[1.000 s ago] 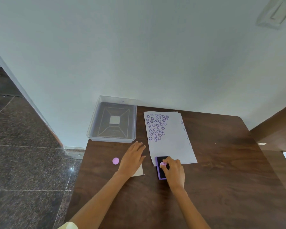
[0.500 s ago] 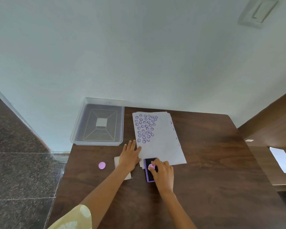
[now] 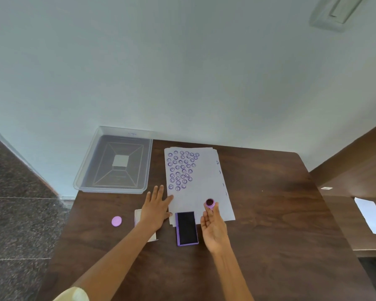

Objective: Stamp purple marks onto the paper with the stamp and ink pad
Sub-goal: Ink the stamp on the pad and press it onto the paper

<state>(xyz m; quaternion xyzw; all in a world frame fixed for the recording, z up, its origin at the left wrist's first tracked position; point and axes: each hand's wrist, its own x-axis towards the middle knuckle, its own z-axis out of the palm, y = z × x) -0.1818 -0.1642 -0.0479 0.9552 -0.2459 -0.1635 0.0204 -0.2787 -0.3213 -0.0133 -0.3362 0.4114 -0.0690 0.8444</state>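
Note:
A white paper (image 3: 201,187) lies on the dark wooden table (image 3: 269,224), its upper left filled with several purple smiley marks (image 3: 181,169). The open ink pad (image 3: 186,228), purple-framed with a dark pad, sits at the paper's near edge. My right hand (image 3: 213,230) holds the small purple stamp (image 3: 210,202) in its fingertips, turned so its inked round face shows, above the paper's lower right. My left hand (image 3: 155,208) rests flat with spread fingers on the paper's left edge.
A clear plastic tray (image 3: 115,161) overhangs the table's back left corner. A round purple cap (image 3: 116,221) lies left of my left hand. A white card (image 3: 139,216) is partly under that hand. The wall runs close behind the table.
My right hand has lifted the stamp off the ink pad and moved it right over the paper, turning its face up. My left hand stays on the paper's edge.

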